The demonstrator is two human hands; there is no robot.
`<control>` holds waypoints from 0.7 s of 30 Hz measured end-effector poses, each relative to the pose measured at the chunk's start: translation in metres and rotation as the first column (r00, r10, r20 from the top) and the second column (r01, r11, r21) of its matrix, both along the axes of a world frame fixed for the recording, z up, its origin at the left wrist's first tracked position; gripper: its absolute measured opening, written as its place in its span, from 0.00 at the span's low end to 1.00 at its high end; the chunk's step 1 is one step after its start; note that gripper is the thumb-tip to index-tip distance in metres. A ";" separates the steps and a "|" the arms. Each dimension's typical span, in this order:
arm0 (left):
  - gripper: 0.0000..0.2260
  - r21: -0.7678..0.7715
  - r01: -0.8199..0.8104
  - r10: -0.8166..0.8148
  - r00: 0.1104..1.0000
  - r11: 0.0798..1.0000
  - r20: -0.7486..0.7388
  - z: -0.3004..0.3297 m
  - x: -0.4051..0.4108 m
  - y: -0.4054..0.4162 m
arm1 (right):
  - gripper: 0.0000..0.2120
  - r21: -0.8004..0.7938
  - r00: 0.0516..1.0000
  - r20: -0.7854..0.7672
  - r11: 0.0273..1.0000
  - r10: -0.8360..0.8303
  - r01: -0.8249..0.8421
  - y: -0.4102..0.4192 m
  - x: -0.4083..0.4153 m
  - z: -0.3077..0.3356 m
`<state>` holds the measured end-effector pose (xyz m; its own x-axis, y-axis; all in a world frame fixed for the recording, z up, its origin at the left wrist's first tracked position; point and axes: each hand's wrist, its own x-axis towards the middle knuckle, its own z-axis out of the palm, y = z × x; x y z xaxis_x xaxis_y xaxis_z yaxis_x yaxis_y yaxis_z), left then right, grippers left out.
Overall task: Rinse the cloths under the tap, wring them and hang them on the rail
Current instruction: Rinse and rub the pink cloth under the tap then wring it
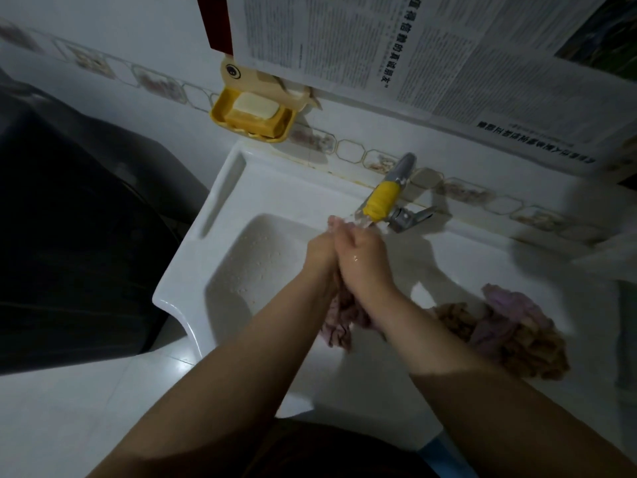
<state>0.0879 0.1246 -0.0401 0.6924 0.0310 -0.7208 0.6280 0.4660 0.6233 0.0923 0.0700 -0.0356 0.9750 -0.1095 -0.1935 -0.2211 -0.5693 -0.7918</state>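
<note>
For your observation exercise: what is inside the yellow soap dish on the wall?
The soap dish holds a pale soap bar lying on a yellow one. The dish floor beneath them is covered.

Two hands (344,250), one tap (386,198), one sink (213,201), one soap dish (253,113), and about three cloths (510,326).

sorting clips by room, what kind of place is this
Most likely a home bathroom or laundry corner: a white ceramic sink under a wall tap, a yellow soap dish on the tiled wall, and wet cloths beside the basin.
</note>
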 end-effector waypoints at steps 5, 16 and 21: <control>0.18 -0.081 0.070 -0.080 0.989 0.994 -0.123 -0.001 -0.005 -0.009 | 0.14 -0.153 0.992 -0.081 0.984 -0.101 0.087 -0.017 0.025 -0.004; 0.13 -0.166 0.265 -0.278 0.958 0.950 -0.064 -0.004 -0.005 0.027 | 0.17 -0.249 0.963 -0.256 0.957 0.080 -0.146 -0.031 0.024 -0.010; 0.17 0.026 0.397 -0.398 0.917 0.917 0.025 -0.008 0.007 0.062 | 0.19 0.196 0.838 -0.361 0.912 0.408 -0.360 -0.050 0.008 -0.012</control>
